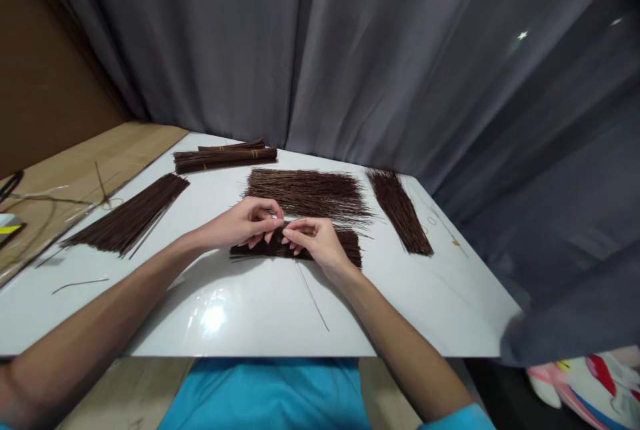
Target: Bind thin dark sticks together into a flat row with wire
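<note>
My left hand [257, 220] and my right hand [315, 237] meet over a bundle of thin dark brown sticks [345, 247] lying crosswise near the middle of the table. Thumb and fingers are pinched together on each hand, the fingertips almost touching. Whatever they hold is too small to make out. Part of the bundle is hidden beneath my hands. One thin stick [313, 298] runs from below my right hand toward the table's front edge; whether it is held I cannot tell. Just behind lies a wider, looser layer of brown sticks [310, 191].
Tied bundles [227, 158] lie at the back left of the white table [430, 310]. A fanned pile [133, 217] is at left, another pile [400, 213] at right near a rubber band [431, 221]. A stray stick [80, 283] lies front left. Grey curtain [350, 50] hangs behind.
</note>
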Demonstrator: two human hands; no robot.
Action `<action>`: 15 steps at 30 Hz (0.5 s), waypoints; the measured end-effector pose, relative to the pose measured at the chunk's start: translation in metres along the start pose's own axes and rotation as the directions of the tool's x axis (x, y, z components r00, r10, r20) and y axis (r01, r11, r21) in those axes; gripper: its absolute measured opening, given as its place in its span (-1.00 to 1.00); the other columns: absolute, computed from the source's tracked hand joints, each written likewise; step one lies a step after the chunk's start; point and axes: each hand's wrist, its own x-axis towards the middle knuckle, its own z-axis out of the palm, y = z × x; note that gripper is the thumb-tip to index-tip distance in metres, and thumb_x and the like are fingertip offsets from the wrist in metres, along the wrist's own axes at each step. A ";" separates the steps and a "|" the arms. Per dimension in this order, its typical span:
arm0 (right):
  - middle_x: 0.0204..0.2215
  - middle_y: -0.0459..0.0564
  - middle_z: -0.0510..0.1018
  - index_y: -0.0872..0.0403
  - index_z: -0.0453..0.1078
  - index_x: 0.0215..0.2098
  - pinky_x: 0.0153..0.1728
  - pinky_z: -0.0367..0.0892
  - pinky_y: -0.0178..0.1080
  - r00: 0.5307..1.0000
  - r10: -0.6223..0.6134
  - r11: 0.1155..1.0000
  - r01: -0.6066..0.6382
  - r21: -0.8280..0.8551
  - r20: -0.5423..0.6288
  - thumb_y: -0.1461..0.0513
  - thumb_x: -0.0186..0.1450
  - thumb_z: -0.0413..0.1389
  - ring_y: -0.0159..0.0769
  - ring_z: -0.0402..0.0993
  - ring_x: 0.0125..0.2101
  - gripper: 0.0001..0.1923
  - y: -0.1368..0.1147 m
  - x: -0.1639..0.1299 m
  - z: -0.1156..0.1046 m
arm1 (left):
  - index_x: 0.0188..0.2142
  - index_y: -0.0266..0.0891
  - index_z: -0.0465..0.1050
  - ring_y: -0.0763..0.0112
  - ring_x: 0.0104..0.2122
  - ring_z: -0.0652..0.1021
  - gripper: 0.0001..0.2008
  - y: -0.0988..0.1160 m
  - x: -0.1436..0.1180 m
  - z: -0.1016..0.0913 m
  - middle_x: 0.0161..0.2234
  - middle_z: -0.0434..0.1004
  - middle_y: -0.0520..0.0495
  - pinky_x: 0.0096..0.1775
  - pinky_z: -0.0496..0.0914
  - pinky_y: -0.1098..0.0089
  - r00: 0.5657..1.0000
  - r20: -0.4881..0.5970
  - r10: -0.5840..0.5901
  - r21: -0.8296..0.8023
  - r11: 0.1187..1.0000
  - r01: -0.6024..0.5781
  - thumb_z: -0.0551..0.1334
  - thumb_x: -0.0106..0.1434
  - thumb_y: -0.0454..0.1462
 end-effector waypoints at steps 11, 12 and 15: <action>-0.40 0.05 0.70 0.13 0.65 -0.27 -0.45 0.45 -0.30 0.999 -0.048 0.999 0.048 -0.021 -0.025 -0.03 0.18 0.47 -0.33 0.55 -0.46 -0.60 0.001 0.001 0.001 | -0.14 -0.19 0.50 0.50 -0.63 0.42 -0.67 -0.008 0.004 0.003 -0.43 0.56 -0.04 -0.60 0.28 0.51 0.999 -0.020 -0.033 0.020 0.999 0.033 0.29 0.44 0.04; -0.40 0.06 0.70 0.14 0.65 -0.27 -0.45 0.45 -0.30 0.998 -0.054 0.998 0.054 -0.026 -0.026 -0.02 0.18 0.47 -0.33 0.54 -0.47 -0.60 0.001 0.001 0.001 | -0.14 -0.18 0.50 0.50 -0.62 0.42 -0.67 -0.008 0.004 0.004 -0.44 0.55 -0.03 -0.60 0.27 0.51 0.999 -0.023 -0.036 0.019 0.999 0.037 0.29 0.44 0.03; -0.40 0.06 0.70 0.14 0.66 -0.28 -0.46 0.43 -0.30 0.997 -0.074 0.997 0.073 -0.038 -0.028 -0.02 0.19 0.45 -0.34 0.53 -0.48 -0.61 0.001 0.001 0.001 | -0.14 -0.18 0.51 0.52 -0.62 0.35 -0.68 -0.009 0.005 0.004 -0.47 0.48 0.02 -0.61 0.22 0.52 0.999 -0.031 -0.044 0.018 0.999 0.045 0.31 0.42 0.03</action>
